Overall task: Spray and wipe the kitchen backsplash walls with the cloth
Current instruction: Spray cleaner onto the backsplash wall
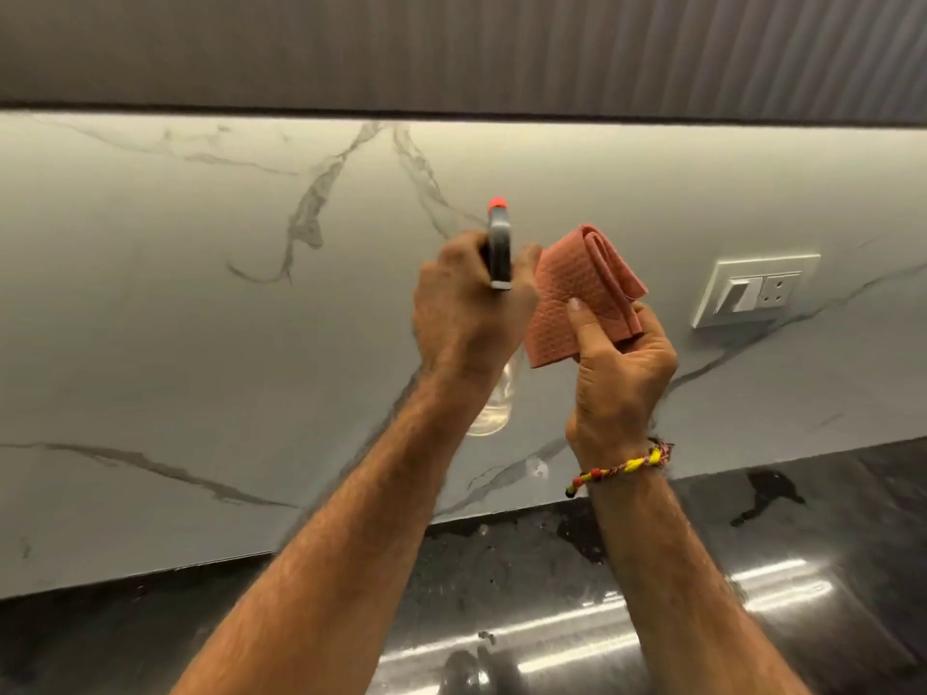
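- Curled round the neck of the spray bottle [494,388], the left hand [466,313] makes a tight grip, fingers wrapped under the dark trigger head, with the orange nozzle [497,203] sticking up above the knuckles and aimed at the wall.
- Below that hand the bottle's clear body hangs down, slightly blurred, in front of the backsplash [200,318] and apart from it.
- Just beside it, the right hand [622,373] pinches the folded pink cloth [577,298]: the thumb presses on the near face, the other fingers sit behind the folds.
- That cloth stands upright out of the grip, its left edge touching or nearly touching the left hand; whether it touches the wall cannot be told.
- On the right wrist sits a braided bracelet [622,466] of yellow, red and dark thread.
- Behind both hands the backsplash is pale marble-look stone with grey veins, lit from above along its top edge.
- A white switch and socket plate [755,290] is set in the wall to the right of the cloth, well apart from it.
- Dark ribbed cabinet fronts [451,47] run above the wall.
- Under the arms lies the glossy black bench [802,569], showing bright reflections.
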